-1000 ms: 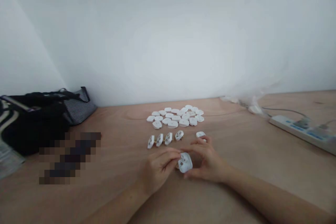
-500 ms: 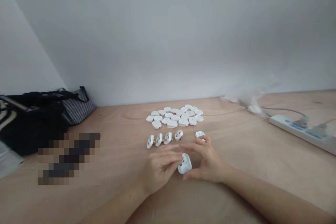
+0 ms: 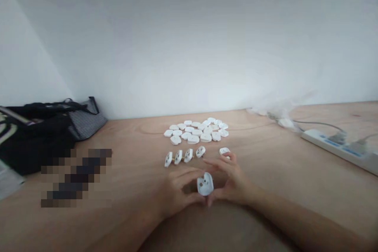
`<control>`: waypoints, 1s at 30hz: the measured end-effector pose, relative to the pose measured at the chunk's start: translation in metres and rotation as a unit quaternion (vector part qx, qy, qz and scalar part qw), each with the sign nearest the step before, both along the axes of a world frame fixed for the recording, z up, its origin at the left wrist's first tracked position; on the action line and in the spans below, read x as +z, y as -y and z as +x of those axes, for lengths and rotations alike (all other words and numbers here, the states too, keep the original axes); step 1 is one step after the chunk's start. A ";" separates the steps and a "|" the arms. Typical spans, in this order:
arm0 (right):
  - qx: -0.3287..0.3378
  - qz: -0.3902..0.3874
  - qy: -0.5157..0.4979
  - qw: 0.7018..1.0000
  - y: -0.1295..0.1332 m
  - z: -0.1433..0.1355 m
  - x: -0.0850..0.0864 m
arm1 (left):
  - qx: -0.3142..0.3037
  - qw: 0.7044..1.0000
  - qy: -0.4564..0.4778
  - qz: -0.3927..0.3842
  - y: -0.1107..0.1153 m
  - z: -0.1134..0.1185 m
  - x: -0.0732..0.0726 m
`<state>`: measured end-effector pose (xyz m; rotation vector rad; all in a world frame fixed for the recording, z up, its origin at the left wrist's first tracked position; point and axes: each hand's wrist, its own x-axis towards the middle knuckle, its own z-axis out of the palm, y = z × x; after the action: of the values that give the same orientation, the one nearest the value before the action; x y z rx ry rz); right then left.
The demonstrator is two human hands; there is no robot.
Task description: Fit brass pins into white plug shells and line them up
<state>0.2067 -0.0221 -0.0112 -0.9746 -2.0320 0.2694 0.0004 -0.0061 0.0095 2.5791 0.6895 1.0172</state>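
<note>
Brown wood forms the table (image 3: 283,153) bearing smooth, rounded white plastic pieces (image 3: 193,139), set back perhaps for room. Left hand (image 3: 174,193) and right hand (image 3: 234,181) curve around a squarish plug part (image 3: 205,184): left fingertips pinch its edges, seemingly for steadiness; whether right ones grip, I cannot tell.

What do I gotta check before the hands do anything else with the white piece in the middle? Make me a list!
1. White piece between left hand and right hand: ok.
2. Both hands gripping it firmly: cannot tell; fingers are around it, but the pressure doesn't show.
3. Lone piece free of the right hand: cannot tell; fingers hide part of it.
4. Four pieces in a row: ok, all lined up beyond the hands.
5. Pile of white pieces out of the way: ok, near the wall.
6. Power strip away from the hands: ok, far right.
</note>
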 end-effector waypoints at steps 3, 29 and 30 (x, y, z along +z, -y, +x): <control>0.008 -0.027 0.025 0.999 -0.002 0.004 0.003 | 0.028 0.999 -0.006 0.018 0.001 -0.004 0.001; -0.025 -0.127 0.029 0.991 -0.010 0.007 0.007 | 0.117 0.992 -0.048 -0.013 -0.003 -0.010 -0.008; -0.035 -0.125 0.006 0.992 -0.010 0.008 0.008 | 0.116 0.992 -0.048 -0.017 -0.003 -0.009 -0.008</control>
<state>0.2144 -0.0120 -0.0036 -1.1998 -2.0027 0.4913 -0.0090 -0.0030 0.0017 2.5760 1.0439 0.9417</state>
